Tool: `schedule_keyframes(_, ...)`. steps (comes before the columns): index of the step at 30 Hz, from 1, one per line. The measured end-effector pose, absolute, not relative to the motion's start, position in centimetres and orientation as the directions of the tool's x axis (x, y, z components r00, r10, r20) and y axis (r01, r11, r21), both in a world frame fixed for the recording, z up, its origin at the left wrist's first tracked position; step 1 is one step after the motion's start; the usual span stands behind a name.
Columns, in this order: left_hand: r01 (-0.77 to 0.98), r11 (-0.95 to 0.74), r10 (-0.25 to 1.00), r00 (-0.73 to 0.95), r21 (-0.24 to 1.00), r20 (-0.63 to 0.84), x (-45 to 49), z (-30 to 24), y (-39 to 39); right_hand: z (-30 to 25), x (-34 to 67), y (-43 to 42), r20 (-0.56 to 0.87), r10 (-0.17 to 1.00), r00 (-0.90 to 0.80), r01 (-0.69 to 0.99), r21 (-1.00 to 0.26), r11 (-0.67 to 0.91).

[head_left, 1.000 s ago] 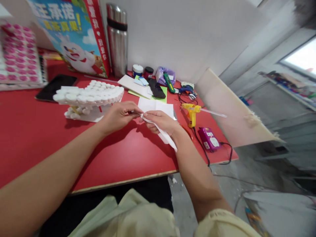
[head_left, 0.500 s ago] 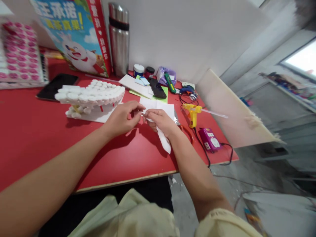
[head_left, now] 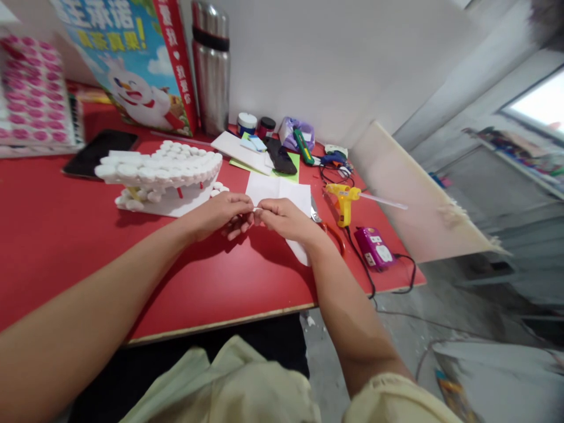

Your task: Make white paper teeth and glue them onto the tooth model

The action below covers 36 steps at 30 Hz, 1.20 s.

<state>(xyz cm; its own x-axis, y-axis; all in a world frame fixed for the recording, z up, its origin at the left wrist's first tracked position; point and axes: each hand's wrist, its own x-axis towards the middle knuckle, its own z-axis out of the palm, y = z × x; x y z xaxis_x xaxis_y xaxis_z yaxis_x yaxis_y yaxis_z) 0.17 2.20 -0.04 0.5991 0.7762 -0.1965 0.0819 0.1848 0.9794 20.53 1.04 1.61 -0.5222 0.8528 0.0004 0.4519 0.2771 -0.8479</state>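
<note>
**Left hand point(head_left: 227, 217) and right hand point(head_left: 286, 220) meet at a thin white paper-like strip point(head_left: 299, 254)**

A glossy red tabletop point(head_left: 211, 288) with a pale raw edge spans the left and centre of the frame, against a plain off-white wall point(head_left: 330, 64). A grey, littered concrete floor point(head_left: 326, 364) shows at lower right, and a broad cream-coloured board point(head_left: 409, 217) slants beside the table.

The strip is at the centre of the frame, above the tabletop. Both hands pinch a small white end of it between thumb and forefinger, fingertips nearly touching; the left hand's other fingers curl loosely. The wider end hangs below the right hand. Just beyond the hands lies a flat creased white sheet point(head_left: 282, 187); left of centre stands a model of rounded white pieces point(head_left: 161, 167) on a white base.

The right hand hides the strip's middle — how its two visible ends join cannot be seen. The right forearm partly covers the orange-handled scissors point(head_left: 338, 238). A blue-and-red printed box point(head_left: 136, 88) is cut off at the top edge, and the cluttered shelf point(head_left: 520, 150) at right is too blurred to make out.
</note>
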Motion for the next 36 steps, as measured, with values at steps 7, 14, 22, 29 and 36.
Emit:
schedule_keyframes(7,0.058,0.249,0.763,0.603,0.967,-0.233,-0.2,-0.7,2.8,1.3,20.4,1.1,0.110,0.855,-0.507,0.479,-0.789,0.386)
schedule_keyframes(14,0.124,0.160,0.752,0.628,0.979,-0.202,-0.1,-0.2,2.4,1.5,20.2,1.0,0.098,0.887,-0.451,0.458,-0.828,0.325)
schedule_keyframes(22,0.599,-0.708,0.703,0.650,0.374,0.290,0.2,0.3,1.9,1.2,19.5,1.2,-0.264,0.907,-0.327,0.186,-0.959,-0.213)
schedule_keyframes(29,0.527,-0.517,0.827,0.510,0.674,0.236,0.7,0.5,1.5,1.6,19.3,1.1,-0.123,0.952,-0.280,0.231,-0.971,-0.058)
schedule_keyframes(36,0.034,0.525,0.676,0.590,0.850,-0.441,0.8,1.2,2.0,1.9,20.0,0.6,0.243,0.870,-0.429,0.463,-0.768,0.442)
